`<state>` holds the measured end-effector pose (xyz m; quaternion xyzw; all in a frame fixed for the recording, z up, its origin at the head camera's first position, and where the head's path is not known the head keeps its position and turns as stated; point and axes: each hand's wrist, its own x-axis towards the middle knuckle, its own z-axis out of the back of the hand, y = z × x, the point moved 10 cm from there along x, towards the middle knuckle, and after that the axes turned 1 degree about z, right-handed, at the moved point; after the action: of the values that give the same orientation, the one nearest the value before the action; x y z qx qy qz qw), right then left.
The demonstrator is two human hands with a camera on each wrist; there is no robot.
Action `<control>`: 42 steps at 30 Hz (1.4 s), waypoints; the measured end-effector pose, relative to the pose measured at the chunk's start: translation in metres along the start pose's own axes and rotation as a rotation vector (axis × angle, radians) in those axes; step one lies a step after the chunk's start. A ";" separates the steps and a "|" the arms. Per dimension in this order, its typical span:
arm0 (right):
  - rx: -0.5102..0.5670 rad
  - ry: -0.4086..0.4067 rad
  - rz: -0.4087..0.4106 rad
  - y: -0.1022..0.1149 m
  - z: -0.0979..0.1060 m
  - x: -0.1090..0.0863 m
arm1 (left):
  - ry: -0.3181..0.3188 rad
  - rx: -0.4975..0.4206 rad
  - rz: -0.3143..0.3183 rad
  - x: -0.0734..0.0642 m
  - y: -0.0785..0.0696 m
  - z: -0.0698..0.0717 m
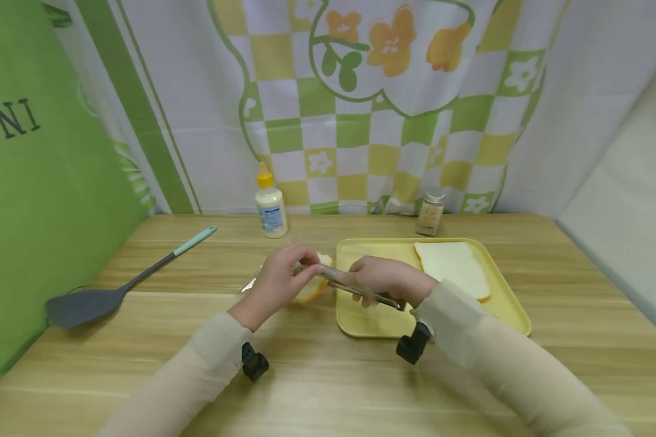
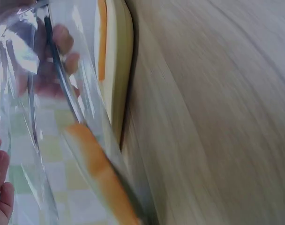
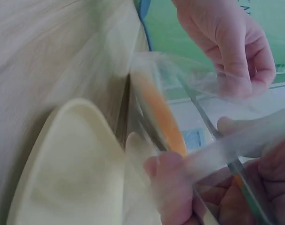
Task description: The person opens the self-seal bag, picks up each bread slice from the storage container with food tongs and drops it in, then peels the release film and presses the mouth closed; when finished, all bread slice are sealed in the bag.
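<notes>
My left hand (image 1: 284, 276) pinches the edge of a clear plastic bag (image 3: 203, 77). A bread slice (image 1: 313, 290) with an orange-brown crust lies inside the bag, partly hidden by the left hand. My right hand (image 1: 385, 278) grips a pair of metal tongs (image 1: 374, 296), whose long arms slant toward the left hand. In the left wrist view the tongs (image 2: 63, 77) run down to the crusted bread (image 2: 102, 168), seen through the film. Whether the tips touch the bread I cannot tell. The film also passes over the right hand's fingers (image 3: 173, 183).
Right of the bag, a yellow tray (image 1: 355, 325) carries another bread slice (image 1: 454, 270). Behind stand a squeeze bottle (image 1: 271, 209) with a yellow cap and a small glass shaker (image 1: 430, 212). A grey spatula (image 1: 90, 306) lies at the left. Curtains (image 1: 197, 109) close off the back.
</notes>
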<state>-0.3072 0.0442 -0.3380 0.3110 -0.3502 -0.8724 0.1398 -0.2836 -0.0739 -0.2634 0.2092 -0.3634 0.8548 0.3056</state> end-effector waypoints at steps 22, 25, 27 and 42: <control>-0.048 0.013 0.089 -0.037 0.048 -0.089 | -0.055 -0.003 -0.001 0.006 0.003 0.016; -0.056 0.011 0.104 -0.048 0.055 -0.101 | -0.053 0.010 0.004 0.007 0.004 0.018; -0.078 0.005 0.133 -0.055 0.059 -0.111 | -0.054 0.012 0.012 0.007 0.005 0.021; 0.141 -0.072 0.342 -0.148 0.081 -0.158 | -0.119 0.070 -0.047 -0.008 0.004 0.053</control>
<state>-0.2418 0.2651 -0.3256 0.2244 -0.4631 -0.8197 0.2515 -0.2734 -0.1184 -0.2355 0.2787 -0.3456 0.8458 0.2959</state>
